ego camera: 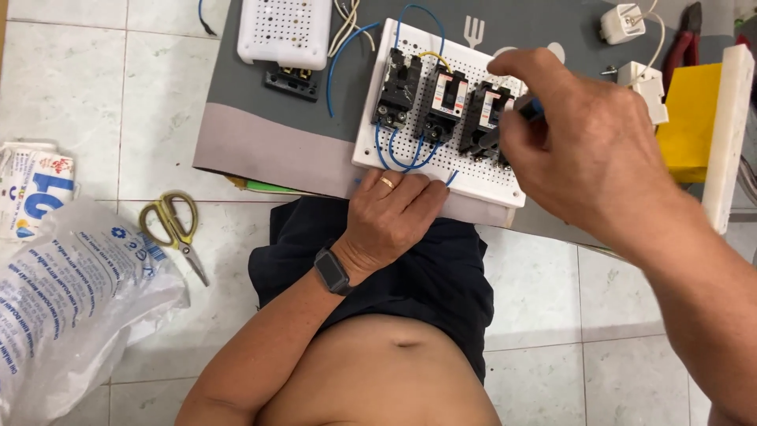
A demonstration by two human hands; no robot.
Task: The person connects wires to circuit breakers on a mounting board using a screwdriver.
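While we scan from the left, we pass a printed plastic bag (55, 300) and a small printed carton (31, 189) on the tiled floor, then yellow-handled scissors (173, 229) lying apart from everything, untouched. Further in, a grey mat (260, 134) carries a second white perforated plate (285, 30) with a black part just below it, also untouched.

Next we reach the left hand (390, 217), ring and wristwatch visible. It lies flat with fingers spread, pressing the near edge of the white perforated board (465, 177), grasping nothing and just pinning the board down. That board sits on the mat, right in front of the person's lap. On it we see three black circuit breakers (445, 102) in a row, linked by blue wires (406, 154) looping below and above them.

Then the right hand (583, 150), clenched around a small dark tool (524, 110). Only a dark stub with a bit of blue shows, likely a screwdriver, but we cannot tell for sure. Its tip is at the rightmost breaker, near the terminals.

We judge the step as tightening or seating a wire terminal on the third breaker. The next move calls for keeping the tool square on the screw while the left hand holds the board from sliding.

Far right: white plugs (631, 47), red pliers (684, 43), a yellow block (692, 118).
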